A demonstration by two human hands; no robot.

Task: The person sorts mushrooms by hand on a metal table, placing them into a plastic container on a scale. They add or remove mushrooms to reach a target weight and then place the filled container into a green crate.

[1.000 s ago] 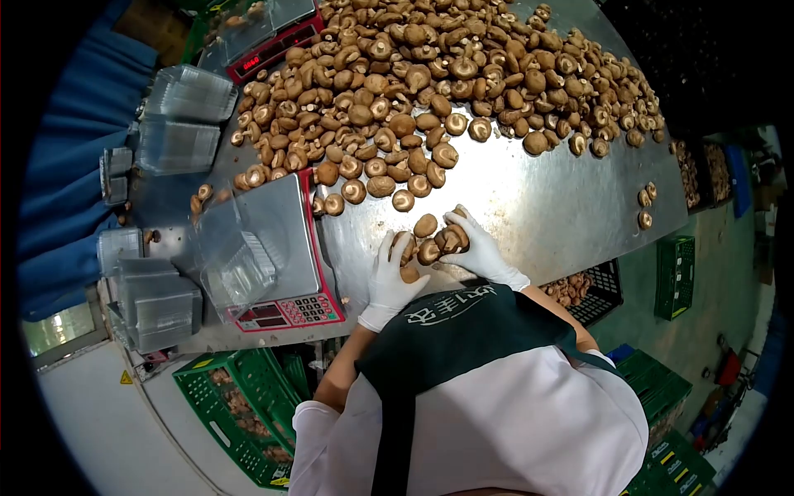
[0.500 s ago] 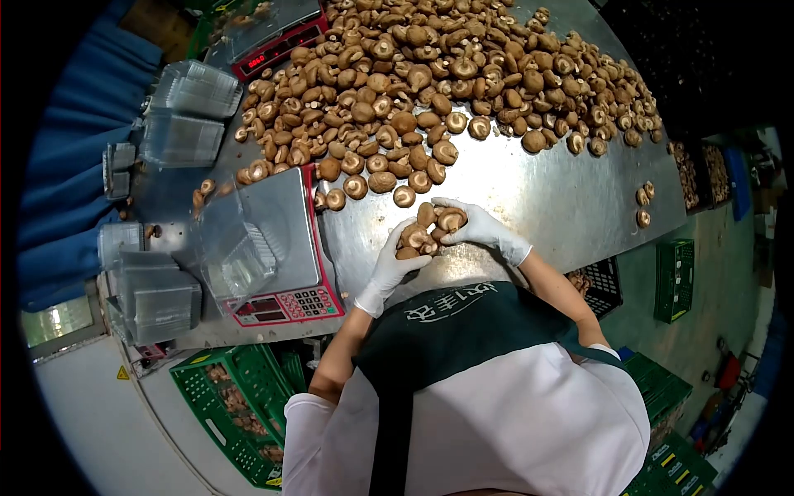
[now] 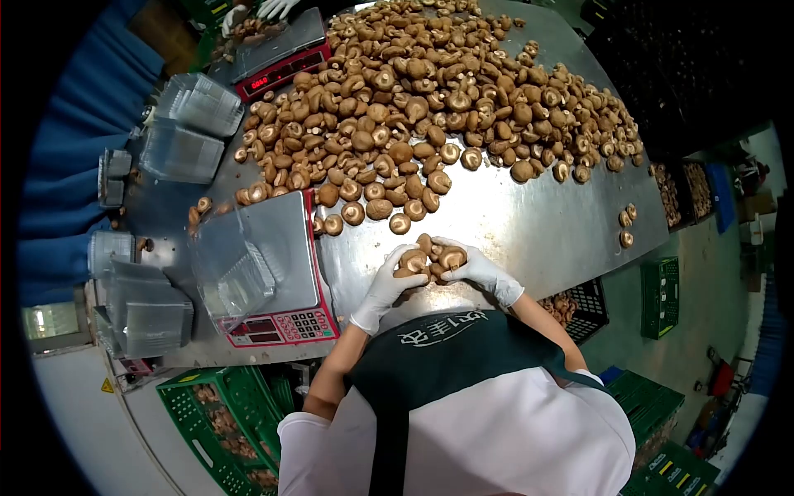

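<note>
White gloves cover both hands, which meet over the steel table close to my apron. My left hand curls around brown shiitake mushrooms from the left. From the right, my right hand grips more shiitake mushrooms of the same cluster. The caps press together between my palms, and some stems and caps are hidden by the fingers. Just beyond lies a large heap of shiitake mushrooms. To the left of my hands is a red-framed scale with a clear plastic container on its plate.
Stacked clear plastic boxes stand at the left edge, with more boxes farther back. A second scale shows lit digits; a co-worker's gloved hand is beyond it. Green crates with mushrooms sit below the table.
My hands have drawn closer together around the mushrooms. A co-worker's gloved hands have come into view behind the far scale. The whole view has shifted slightly.
</note>
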